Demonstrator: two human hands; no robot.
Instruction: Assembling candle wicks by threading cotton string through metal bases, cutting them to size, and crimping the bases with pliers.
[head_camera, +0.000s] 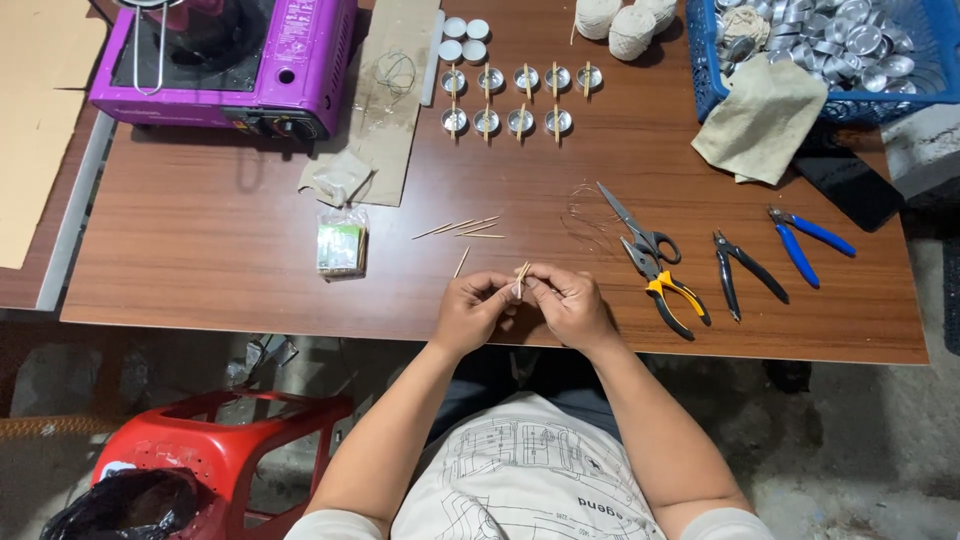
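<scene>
My left hand (472, 310) and my right hand (572, 305) meet at the near edge of the brown wooden table (200, 240). Together they pinch a short wooden stick (520, 277) with a bit of thin wire or wick at it; the fingers hide the details. Several loose wooden sticks (462, 230) lie just beyond my left hand. Two rows of small metal cups (505, 100), each with a stick laid across, stand at the far middle.
Scissors (640, 225), yellow-handled pliers (670, 295), black pliers (740, 270) and blue pliers (805, 240) lie right of my hands. A purple stove (300, 60), blue basket of metal cups (830, 50), cloth (760, 120), string balls (625, 25), small packet (342, 245), red stool (220, 450).
</scene>
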